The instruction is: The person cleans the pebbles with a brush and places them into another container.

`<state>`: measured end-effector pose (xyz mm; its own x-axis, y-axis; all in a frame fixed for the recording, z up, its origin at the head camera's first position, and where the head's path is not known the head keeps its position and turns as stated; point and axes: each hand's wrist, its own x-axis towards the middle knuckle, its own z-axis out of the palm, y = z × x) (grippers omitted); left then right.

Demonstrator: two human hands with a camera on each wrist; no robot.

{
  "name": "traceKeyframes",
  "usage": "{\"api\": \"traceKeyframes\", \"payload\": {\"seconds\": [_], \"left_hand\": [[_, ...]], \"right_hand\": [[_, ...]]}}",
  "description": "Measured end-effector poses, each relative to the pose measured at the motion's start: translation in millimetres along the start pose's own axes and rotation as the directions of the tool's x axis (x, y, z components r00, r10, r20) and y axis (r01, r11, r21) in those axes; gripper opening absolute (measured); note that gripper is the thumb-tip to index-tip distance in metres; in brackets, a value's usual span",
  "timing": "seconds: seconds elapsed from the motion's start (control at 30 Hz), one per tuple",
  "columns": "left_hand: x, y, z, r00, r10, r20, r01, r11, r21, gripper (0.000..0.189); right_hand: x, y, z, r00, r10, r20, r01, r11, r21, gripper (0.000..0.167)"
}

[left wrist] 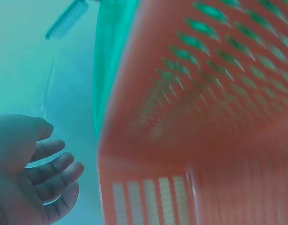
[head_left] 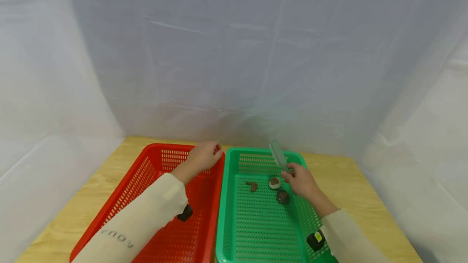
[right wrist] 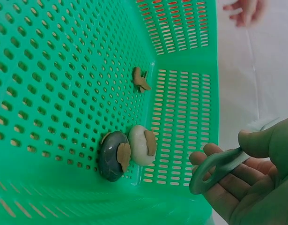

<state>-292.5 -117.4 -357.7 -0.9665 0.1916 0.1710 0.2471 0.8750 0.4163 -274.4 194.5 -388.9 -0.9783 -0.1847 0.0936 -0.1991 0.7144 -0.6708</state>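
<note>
My right hand (head_left: pixel 301 180) grips a grey-green brush (head_left: pixel 278 155) by its handle, above the right back part of the green basket (head_left: pixel 226 198). In the right wrist view the handle's looped end (right wrist: pixel 207 173) shows between thumb and fingers. Below lie a glossy dark stone-like piece (right wrist: pixel 108 159) and a white one (right wrist: pixel 138 145), each with a flat brown scrap on it. Another brown scrap (head_left: pixel 254 187) lies to their left. Over the back of the red basket (head_left: pixel 215 214), near its right rim, my left hand (head_left: pixel 204 155) hangs with loosely curled fingers, holding nothing.
Both baskets stand side by side on a light wooden table (head_left: pixel 338 182), their slotted walls close together. Whitish sheeting (head_left: pixel 219 64) encloses the table at the back and both sides.
</note>
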Motion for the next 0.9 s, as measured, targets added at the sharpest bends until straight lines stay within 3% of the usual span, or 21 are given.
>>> {"api": "traceKeyframes", "payload": {"seconds": [0.13,0.3,0.6,0.77,0.9], "left_hand": [[14.8,25.6,10.3,0.998,0.055,0.025,-0.056,0.998,0.023,0.027],[29.9,49.3,27.3,0.987,0.122,0.106,-0.126,0.991,0.034,0.033],[31.9,80.3,59.8,0.951,0.099,0.292,-0.083,0.994,-0.064,0.039],[39.7,97.8,79.6,0.925,0.084,0.371,-0.083,0.996,-0.021,0.041],[45.8,114.4,103.9,0.908,0.109,0.404,-0.135,0.99,0.035,0.044]], "right_hand": [[1.9,1,-1,1.0,0.007,0.012,-0.007,1.0,-0.01,0.035],[3.2,0,-4,0.999,0.034,0.0,-0.034,0.999,-0.022,0.035],[3.6,-1,-4,0.998,0.063,0.012,-0.062,0.998,-0.027,0.032],[3.4,3,-5,0.997,0.079,-0.002,-0.079,0.996,-0.041,0.033],[-3.6,12,-12,0.995,0.097,-0.012,-0.097,0.995,-0.032,0.03]]}}
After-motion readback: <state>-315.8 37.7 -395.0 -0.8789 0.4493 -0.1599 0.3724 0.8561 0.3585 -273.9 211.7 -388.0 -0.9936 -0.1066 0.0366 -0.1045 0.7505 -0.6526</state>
